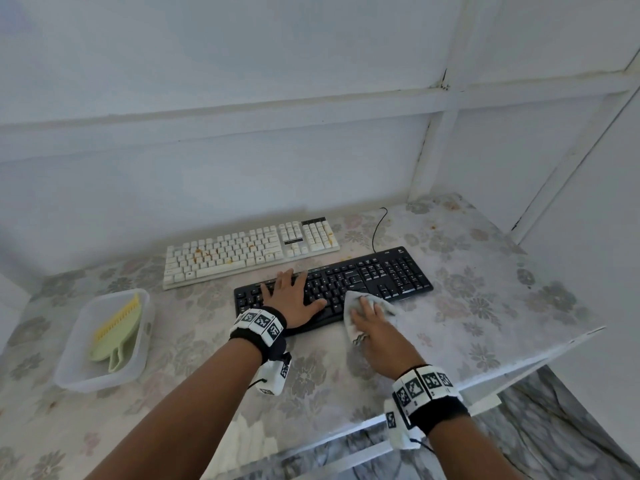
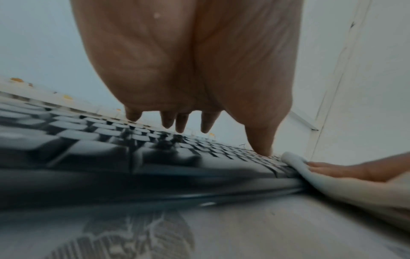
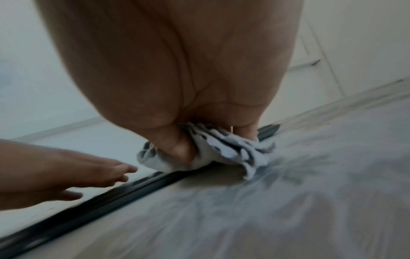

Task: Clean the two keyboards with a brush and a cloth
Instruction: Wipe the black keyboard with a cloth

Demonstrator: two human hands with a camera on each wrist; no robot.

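While flat on black keyboard (image 1: 349, 282), cloth (image 1: 375, 304) under right-hand fingers (image 1: 364, 305).

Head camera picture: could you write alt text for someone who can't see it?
A person's right hand presses a pale grey cloth onto a black keyboard while the left hand lies flat on its keys. Behind sits a stained white keyboard; at left, a clear plastic tub holds a green-and-yellow brush.

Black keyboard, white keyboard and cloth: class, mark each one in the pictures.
black keyboard (image 1: 388, 271), head view, on its right-hand keys.
white keyboard (image 1: 242, 252), head view, on its main key block.
cloth (image 1: 349, 303), head view, on the bare fold beside the right hand's fingers.
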